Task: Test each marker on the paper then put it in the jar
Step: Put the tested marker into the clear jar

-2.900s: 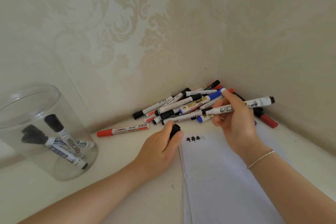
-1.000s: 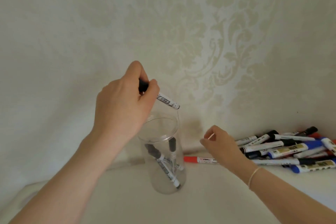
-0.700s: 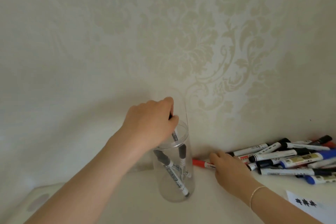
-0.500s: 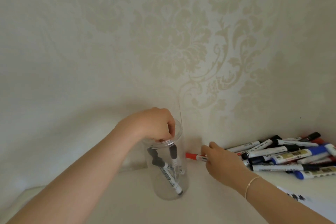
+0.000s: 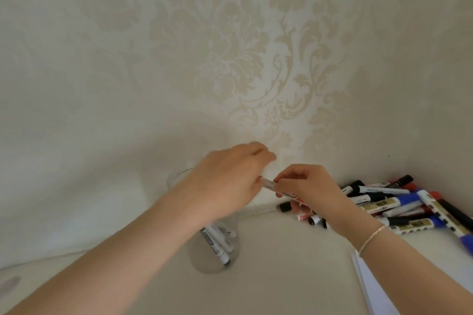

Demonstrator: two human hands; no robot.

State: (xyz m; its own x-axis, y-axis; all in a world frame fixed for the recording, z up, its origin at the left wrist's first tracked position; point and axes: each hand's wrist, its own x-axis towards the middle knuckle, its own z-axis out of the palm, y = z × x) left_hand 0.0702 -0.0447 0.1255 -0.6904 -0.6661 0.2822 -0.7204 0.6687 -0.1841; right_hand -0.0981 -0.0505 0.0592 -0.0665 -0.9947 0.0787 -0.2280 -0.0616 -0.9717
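My right hand point(image 5: 312, 186) grips a white marker point(image 5: 268, 184) lifted off the table, its left end pointing at my left hand point(image 5: 225, 181). The fingers of my left hand close on that end, so the cap is hidden. Below my left forearm stands the clear jar point(image 5: 204, 266), with several black-capped markers point(image 5: 217, 240) inside. A pile of black, blue and red markers point(image 5: 399, 203) lies in the corner on the right. The corner of the white paper point(image 5: 368, 279) shows at the lower right.
Patterned wallpaper walls point(image 5: 230, 71) close off the table at the back and on the right. The jar stands close to the back wall, with the marker pile about a hand's width to its right.
My left hand let a black marker go into the jar and moved right to the marker's end. My right hand picked the red-capped marker off the table and raised it.
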